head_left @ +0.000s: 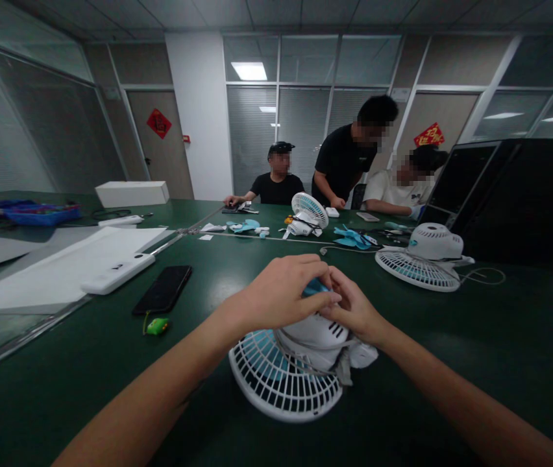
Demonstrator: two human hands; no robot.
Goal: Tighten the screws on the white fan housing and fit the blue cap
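Observation:
A white desk fan (289,383) lies face down on the green table in front of me, its round grille against the tabletop and light blue blades showing through the bars. A cable is wrapped round its white motor housing (315,334). Above the housing, my left hand (289,288) curls over a small blue part (316,286), with thumb and fingers around it. My right hand (354,305) closes on the same part from the other side, its fingertips meeting those of the left. The fingers hide much of the blue part, so its exact kind does not show.
Left of me lie a black phone (163,290) with a green charm (158,325) and a white handheld device (118,274). Another face-down fan (420,266) is at right, near a large black screen (520,201). Three people are across the table, near a third fan (308,211).

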